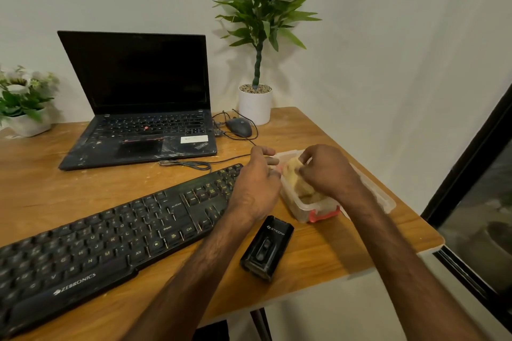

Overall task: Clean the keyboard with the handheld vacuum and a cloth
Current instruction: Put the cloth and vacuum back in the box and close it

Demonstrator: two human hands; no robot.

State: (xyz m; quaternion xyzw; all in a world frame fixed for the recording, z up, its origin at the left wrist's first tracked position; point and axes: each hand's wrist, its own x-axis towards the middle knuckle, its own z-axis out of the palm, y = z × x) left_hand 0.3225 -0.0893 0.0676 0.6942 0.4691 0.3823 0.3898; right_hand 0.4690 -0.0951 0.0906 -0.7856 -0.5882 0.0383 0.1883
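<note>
Nearest, along the front of the wooden table (332, 252), a black keyboard (110, 235), set at a slant: left end close in, right end running off toward the middle. Just beside its right end, flat on the wood and touched by neither hand, a small black handheld vacuum (267, 248).

Beyond the vacuum, near the table's right edge, a clear plastic container (304, 210) with a red clasp (322, 216) on its near wall. Inside it, a crumpled yellowish cloth (293, 174). Beside and partly beneath the container on the right, a clear lid (383, 198), half hidden by the forearm.

Left hand (256, 188) above the keyboard's right end, up against the container's left wall, fingers bent at the rim; impossible to tell whether gripping or only resting there. Right hand (327, 171) reaching down into the container, fingertips pinching the cloth.

Farther back, a thin black cable (194, 165) looped on the wood between keyboard and laptop. Then an open black laptop (138, 108), screen dark, palm rest smudged. Just right of it, a dark mouse (239, 127) with its cord.

At the back against the pale wall (388, 50), a tall leafy plant (263, 8) in a white pot (255, 105). Far left, white flowers (19, 83) in a small white planter (29, 124).
</note>
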